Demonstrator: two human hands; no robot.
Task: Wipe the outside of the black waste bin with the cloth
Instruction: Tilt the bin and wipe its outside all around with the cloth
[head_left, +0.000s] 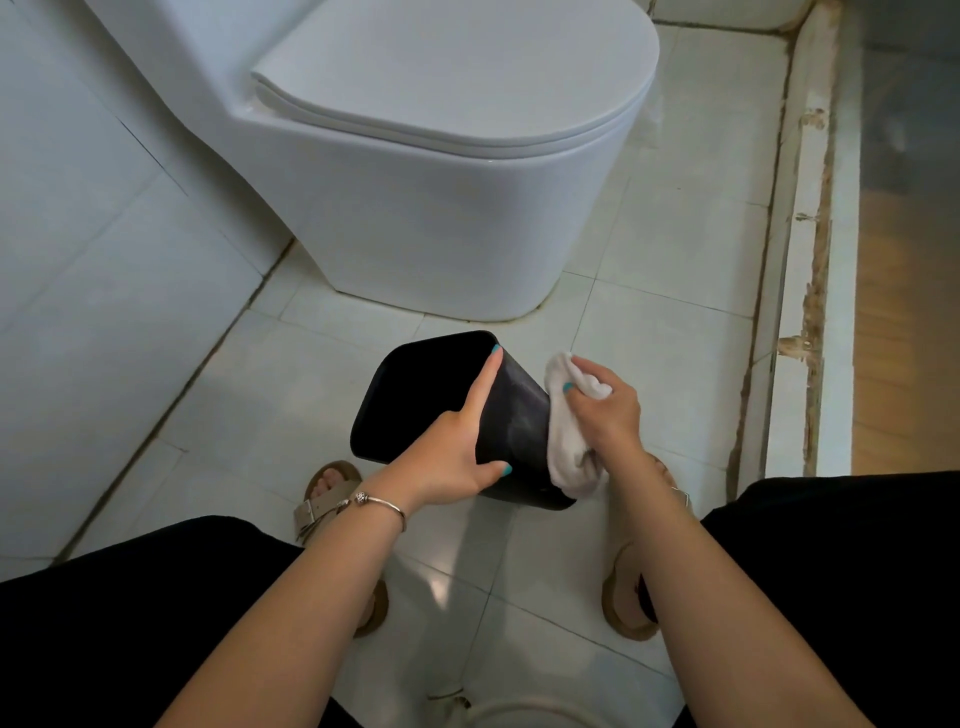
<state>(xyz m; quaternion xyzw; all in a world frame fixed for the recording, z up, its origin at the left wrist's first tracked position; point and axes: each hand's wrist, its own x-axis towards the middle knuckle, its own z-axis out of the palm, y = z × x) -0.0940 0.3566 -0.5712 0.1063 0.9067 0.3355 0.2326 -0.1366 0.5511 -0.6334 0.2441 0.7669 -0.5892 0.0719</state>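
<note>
bin (511, 415) tilted, mouth toward toilet (441, 171) | left hand (452, 457) grips its near side | right hand (605, 410) clutches cloth (569, 452) against its right side

The cloth (569, 441) hides the black waste bin's (514, 415) right side.

I count one black waste bin (441, 395), tipped between my palms, and one white cloth (569, 447) against its right side. Two hands are mine: my left hand (452, 457) on the bin, my right hand (605, 410) on the cloth. One silver bracelet (376, 501) sits on my left wrist. Three sandals show on the tiled floor (649, 332): one sandal (324, 499) by my left wrist, a second sandal (626, 597) under my right forearm, a third sandal (376, 608) partly hidden by my left arm. One white toilet (441, 171) stands at the floor's far edge.
</note>
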